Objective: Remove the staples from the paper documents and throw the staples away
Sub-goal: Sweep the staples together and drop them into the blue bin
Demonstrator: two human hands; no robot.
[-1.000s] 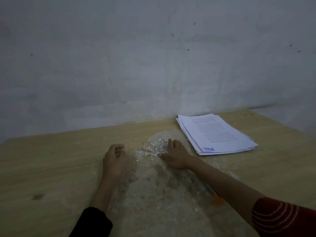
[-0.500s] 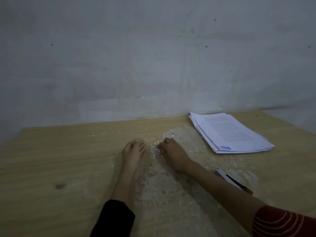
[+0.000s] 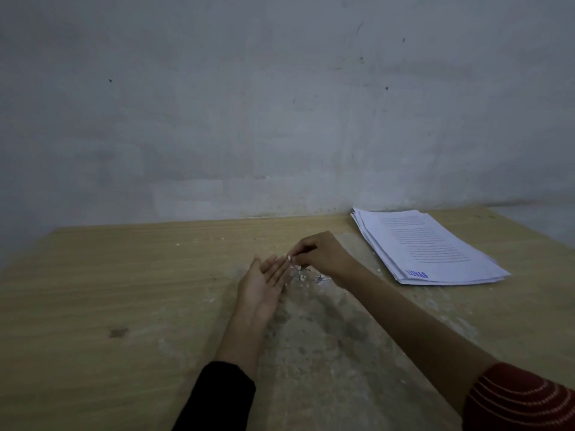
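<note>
My left hand [image 3: 263,286] lies palm up on the wooden table [image 3: 124,275], fingers straight and pointing to the upper right. My right hand [image 3: 323,259] hovers just beyond those fingertips, its fingers bunched and pinching small pale staples [image 3: 289,258]. A few loose staples [image 3: 306,276] lie on the table between and under the two hands. A stack of printed paper documents [image 3: 426,247] rests at the right rear of the table, apart from both hands.
A worn, grey scuffed patch [image 3: 317,343] runs down the table's middle. A grey wall [image 3: 280,104] stands directly behind the table's far edge. The table's left half is bare wood with a small dark mark [image 3: 118,332].
My left hand has turned from edge-on to palm up. My right hand has lifted off the table with staples pinched in its fingers. The pile on the table has shrunk.
</note>
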